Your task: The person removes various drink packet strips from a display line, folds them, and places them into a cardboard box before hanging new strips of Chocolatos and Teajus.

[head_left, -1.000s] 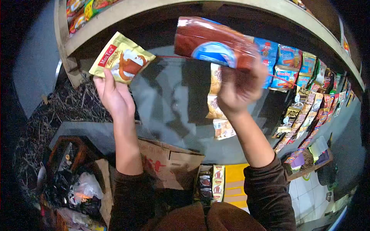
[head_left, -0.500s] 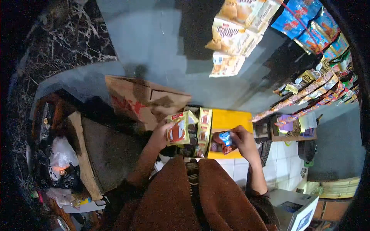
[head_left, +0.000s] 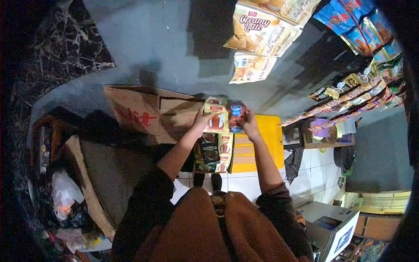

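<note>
Moved closer together: left hand (head_left: 200, 122) pinches yellow sachet (head_left: 219, 121), right hand (head_left: 250, 125) brown packet (head_left: 236, 112), its print blurred.

Hanging sachet strips (head_left: 262, 37) (one reads "Creamy Latte") suggest a small shop.

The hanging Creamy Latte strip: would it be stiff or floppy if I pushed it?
The Creamy Latte strip is probably floppy, since its packets hang joined edge to edge. It might swing too, because nothing seems to hold its bottom packet.
</note>
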{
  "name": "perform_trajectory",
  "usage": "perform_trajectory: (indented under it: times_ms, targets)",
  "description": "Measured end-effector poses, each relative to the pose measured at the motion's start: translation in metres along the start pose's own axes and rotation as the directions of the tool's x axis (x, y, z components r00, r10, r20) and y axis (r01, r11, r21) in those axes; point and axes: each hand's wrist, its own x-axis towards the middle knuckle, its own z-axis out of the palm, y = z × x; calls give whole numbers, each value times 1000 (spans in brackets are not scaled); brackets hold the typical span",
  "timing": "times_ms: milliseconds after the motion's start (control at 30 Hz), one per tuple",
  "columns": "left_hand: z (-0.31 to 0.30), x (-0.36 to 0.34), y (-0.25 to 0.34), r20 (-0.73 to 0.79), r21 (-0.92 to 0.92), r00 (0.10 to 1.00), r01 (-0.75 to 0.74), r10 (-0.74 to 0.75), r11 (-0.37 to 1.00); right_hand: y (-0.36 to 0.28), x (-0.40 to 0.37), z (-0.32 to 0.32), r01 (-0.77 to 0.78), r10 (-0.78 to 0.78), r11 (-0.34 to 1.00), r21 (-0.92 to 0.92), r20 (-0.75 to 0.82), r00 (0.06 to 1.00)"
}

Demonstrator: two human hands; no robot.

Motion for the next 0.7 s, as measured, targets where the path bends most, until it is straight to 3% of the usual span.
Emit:
perform_trajectory:
  times_ms: [33, 67, 100, 133, 200, 233, 267, 300, 333, 367, 400, 433, 467, 500, 533, 567, 633, 667, 700]
  targets:
    - [-3, -1, -2, 64, 5, 995, -74, 74, 997, 5, -4, 3, -33, 34, 999, -37, 12, 999]
    - [-7, -10, -7, 66, 29, 997, 23, -25, 999, 15, -12, 13, -73, 80, 995, 66, -109, 991]
    - [-12, -19, -17, 107, -84, 989, 115, -106, 990, 38, -17, 11, -157, 172, 976, 149, -92, 981]
    - [-48, 0, -79, 178, -50, 982, 74, -64, 996, 71, -26, 10, -221, 250, 948, 230, -103, 963]
    - [-50, -22, -113, 74, -82, 997, -8, 14, 997, 122, -50, 11, -314, 327, 940, 133, -89, 941]
    - [-90, -13, -172, 25, 147, 992, 118, -123, 982, 180, -64, 6, -377, 395, 899, 222, -42, 918]
    - [-117, -26, -213, 215, 479, 971, -199, 105, 855, 196, -83, 13, -446, 465, 881, 157, -115, 878]
    - [-136, -42, -242, 354, 600, 922, -351, 156, 719, 209, -104, 22, -524, 533, 846, 99, -193, 824]
    - [-153, -58, -270, 483, 662, 852, -507, 203, 551, 248, -124, 21, -457, 461, 887, 66, -94, 882]
    - [-161, -70, -293, 216, 612, 968, -234, 126, 755, 283, -136, 19, -382, 382, 924, 35, 9, 924]
    - [-165, -79, -306, -56, 458, 998, 44, -21, 888, 260, -143, 24, -436, 434, 896, -86, -37, 900]
    - [-158, -84, -294, -50, 467, 998, 55, -36, 883, 246, -148, 27, -444, 442, 893, -71, -46, 896]
    - [-142, -88, -266, -53, 720, 998, 60, -32, 691, 232, -151, 29, -396, 392, 839, -372, -89, 916]
    - [-131, -89, -247, -49, 900, 999, 52, -19, 432, 223, -152, 32, -320, 327, 697, -641, -112, 938]
    - [-136, -87, -253, -74, 805, 997, 79, -33, 589, 234, -151, 28, -321, 365, 685, -654, -74, 928]
    - [-142, -87, -258, -64, 808, 998, 68, -28, 585, 245, -151, 25, -320, 356, 688, -652, -81, 931]
    - [-139, -80, -249, -132, 371, 982, 173, -133, 912, 245, -144, 19, -348, 411, 856, -382, 95, 907]
    - [-140, -74, -244, -117, 369, 986, 153, -118, 917, 244, -146, 15, -265, 361, 846, -463, 130, 923]
    - [-129, -73, -214, 34, 417, 976, 180, -214, 891, 257, -144, 10, -254, 349, 844, -472, 125, 929]
